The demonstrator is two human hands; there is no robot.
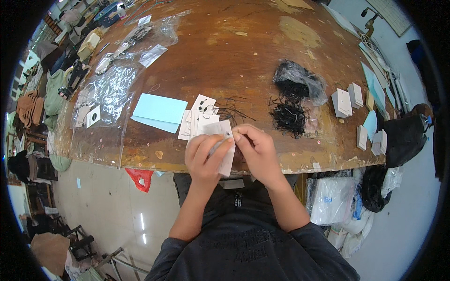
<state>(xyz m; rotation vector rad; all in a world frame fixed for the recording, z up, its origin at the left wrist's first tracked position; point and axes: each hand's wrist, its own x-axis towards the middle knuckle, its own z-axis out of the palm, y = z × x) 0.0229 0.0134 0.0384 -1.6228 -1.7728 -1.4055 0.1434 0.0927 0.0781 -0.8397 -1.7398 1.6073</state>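
Observation:
My left hand (pixel 202 153) is closed on white hang tags (pixel 227 163), held upright just over the table's near edge. A small dark spot shows near the top of the front tag. At the tag's right edge my right hand (pixel 257 151) makes a pinch with thumb and forefinger; what sits between the fingertips is too small to make out. Just beyond my hands lies a fanned pile of white tags (pixel 186 125), some with black fastener pieces on them. Loose black strings (pixel 236 108) trail off to its right.
Folded light-blue paper (pixel 159 113) lies left of the pile. Farther right are a tangled bundle of black strings (pixel 288 120) and a clear bag (pixel 307 77) of more. White card stacks (pixel 341 103) stand at the right. Clear plastic bags (pixel 110 89) cover the table's left side.

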